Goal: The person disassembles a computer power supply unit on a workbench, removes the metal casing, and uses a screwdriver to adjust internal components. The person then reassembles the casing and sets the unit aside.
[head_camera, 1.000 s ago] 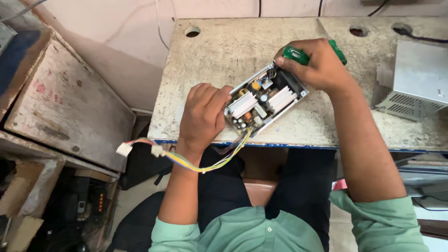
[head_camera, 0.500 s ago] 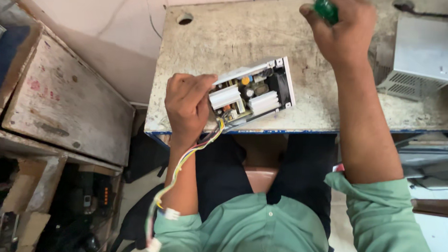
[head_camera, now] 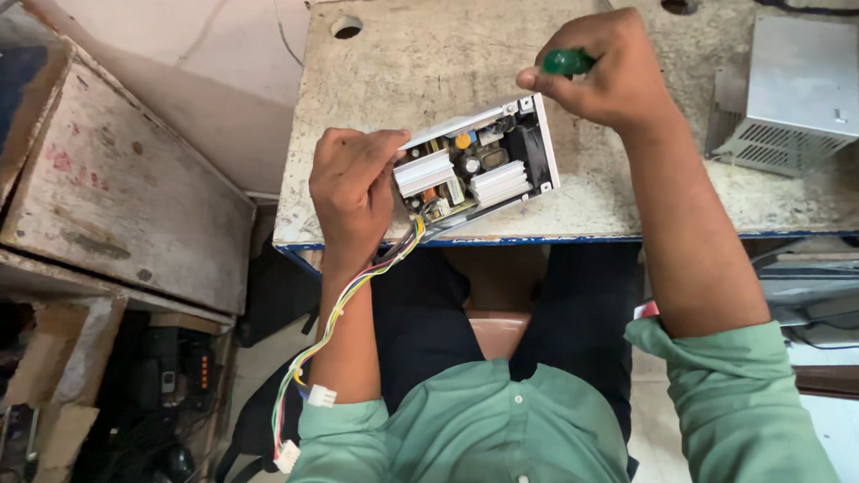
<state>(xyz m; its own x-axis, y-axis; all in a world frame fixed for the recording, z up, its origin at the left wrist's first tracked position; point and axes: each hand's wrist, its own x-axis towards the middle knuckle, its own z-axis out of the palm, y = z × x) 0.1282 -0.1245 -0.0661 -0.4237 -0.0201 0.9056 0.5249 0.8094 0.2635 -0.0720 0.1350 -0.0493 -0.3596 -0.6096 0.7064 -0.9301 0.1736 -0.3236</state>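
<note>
Holding a circuit board (head_camera: 475,172) on the counter (head_camera: 426,60), left hand (head_camera: 355,187) clamped on its near-left end; right hand (head_camera: 607,72) closed around a green screwdriver (head_camera: 567,61) above it.

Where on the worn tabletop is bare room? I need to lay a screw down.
Free: the tabletop between the round hole and the power supply board, and between the right hand and the metal case. Crowded: the front edge, under the left hand.
</note>
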